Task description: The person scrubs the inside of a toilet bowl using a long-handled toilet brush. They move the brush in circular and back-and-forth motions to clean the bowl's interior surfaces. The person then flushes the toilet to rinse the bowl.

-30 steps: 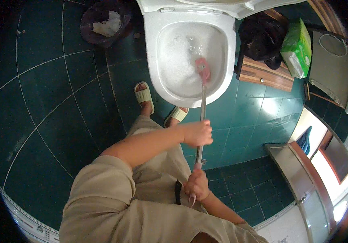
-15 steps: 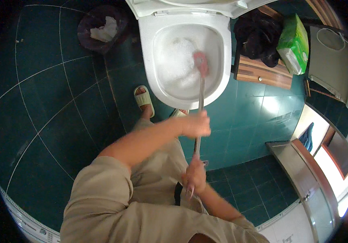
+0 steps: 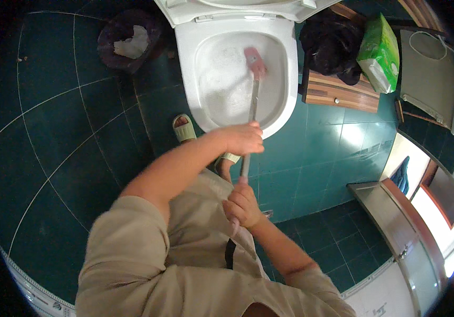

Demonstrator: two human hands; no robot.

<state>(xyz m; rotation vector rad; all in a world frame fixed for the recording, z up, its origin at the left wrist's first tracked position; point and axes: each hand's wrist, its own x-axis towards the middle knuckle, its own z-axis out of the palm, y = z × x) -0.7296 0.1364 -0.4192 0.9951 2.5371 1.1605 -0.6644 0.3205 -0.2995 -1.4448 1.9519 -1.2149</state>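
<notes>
A long-handled toilet brush (image 3: pixel 253 103) with a pink head and pink grip slants into the white toilet (image 3: pixel 285 111). Its head rests against the inside of the bowl, right of whitish suds on the bowl's wall. My left hand (image 3: pixel 244 139) is wrapped round the middle of the metal-looking shaft, just over the front rim. Nearer to my body, my right hand (image 3: pixel 242 205) is closed on the pink grip, whose looped end pokes out below the fist.
The toilet lid (image 3: pixel 237 7) stands raised behind the bowl. To the left is a dark bin (image 3: pixel 111 50) with white paper inside. On the right, a wooden cabinet (image 3: pixel 343 94) bears dark cloth (image 3: pixel 330 47) and a green tissue pack (image 3: pixel 380 55). A door (image 3: pixel 390 216) stands at lower right.
Both hands have moved forward and slightly left with the brush. Its head has slid farther toward the back of the bowl. Both hands keep their hold.
</notes>
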